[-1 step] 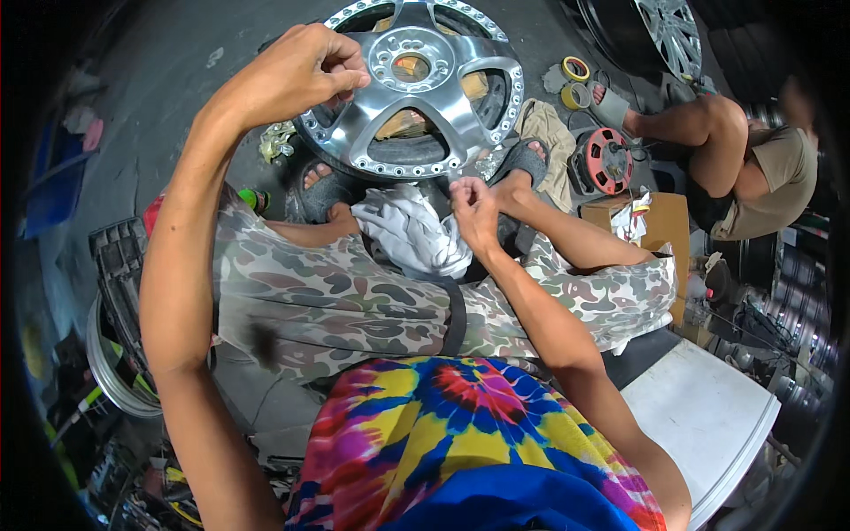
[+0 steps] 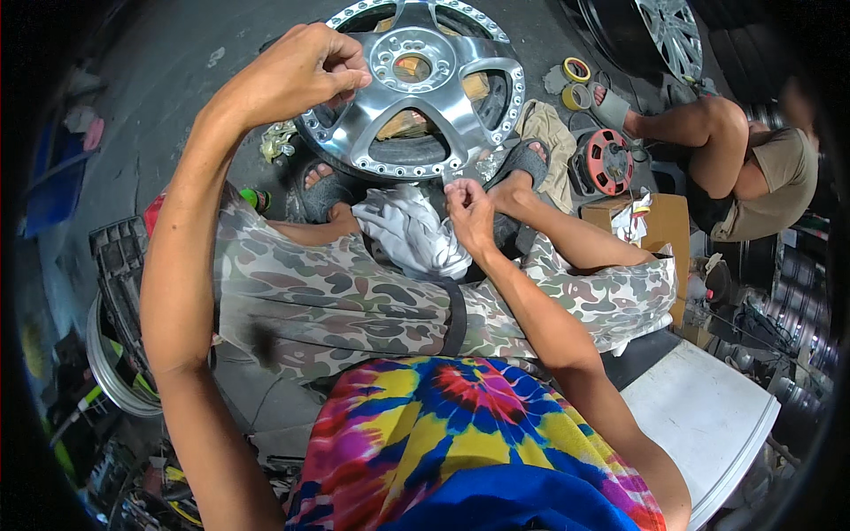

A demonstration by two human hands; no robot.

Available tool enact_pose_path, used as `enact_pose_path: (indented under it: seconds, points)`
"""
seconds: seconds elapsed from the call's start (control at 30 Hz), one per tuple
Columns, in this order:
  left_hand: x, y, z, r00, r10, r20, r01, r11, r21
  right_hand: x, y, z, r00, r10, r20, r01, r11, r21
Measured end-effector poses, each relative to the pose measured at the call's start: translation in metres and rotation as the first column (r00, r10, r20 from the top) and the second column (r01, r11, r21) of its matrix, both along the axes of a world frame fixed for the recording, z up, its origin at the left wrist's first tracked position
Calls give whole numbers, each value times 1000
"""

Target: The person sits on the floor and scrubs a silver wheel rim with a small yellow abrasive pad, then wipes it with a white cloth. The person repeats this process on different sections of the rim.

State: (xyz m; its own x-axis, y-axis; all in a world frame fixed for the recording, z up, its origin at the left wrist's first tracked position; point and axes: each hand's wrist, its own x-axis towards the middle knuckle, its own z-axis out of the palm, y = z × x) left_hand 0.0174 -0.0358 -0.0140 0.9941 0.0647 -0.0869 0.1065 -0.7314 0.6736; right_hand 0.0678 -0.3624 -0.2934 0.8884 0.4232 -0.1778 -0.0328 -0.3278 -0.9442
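Observation:
A silver multi-spoke wheel rim [image 2: 434, 111] with bolt holes around its edge lies face up between my feet. My left hand [image 2: 314, 69] is over its left side, fingers curled and thumb tip near a forefinger; what it may hold is hidden. Just below the rim's front edge, my right hand [image 2: 469, 211] is closed in a pinch. A small pale sliver shows at its fingertips, too small to name. Between my legs, a crumpled white cloth [image 2: 412, 234] lies below the rim, left of my right hand.
Right of the rim are a beige cloth [image 2: 551, 142], a red cable reel [image 2: 609, 161], tape rolls [image 2: 576, 69] and a cardboard box [image 2: 666, 221]. Another person [image 2: 770, 168] sits at the far right, near another wheel [image 2: 668, 35]. A white board [image 2: 699, 416] is at lower right.
My right hand has shifted slightly to the left, and the pale sliver at its fingertips has moved with it. My left hand has barely moved, still over the rim.

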Motion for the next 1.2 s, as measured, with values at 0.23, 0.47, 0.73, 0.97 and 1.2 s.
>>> enact_pose_path:
  seconds: [0.23, 0.47, 0.73, 0.97, 1.2]
  points:
    - [-4, 0, 2, 1000, 10, -7, -10, 999, 45, -9, 7, 13, 998, -57, -28, 57, 998, -10]
    - [-9, -1, 3, 999, 37, -19, -37, 999, 4, -34, 36, 26, 990, 131, -43, -132, 990, -38]
    - [-24, 7, 3, 998, 23, -59, -21, 999, 28, 78, 17, 89, 930, 283, 236, -280, 959, -47]
    - [-33, 12, -6, 996, 39, -80, -36, 999, 31, 171, 69, 116, 465, 652, 599, -575, 737, -356]
    - [-37, 19, -8, 987, 63, -150, -62, 998, 7, 191, 101, 106, 307, 702, 643, -632, 655, -414]
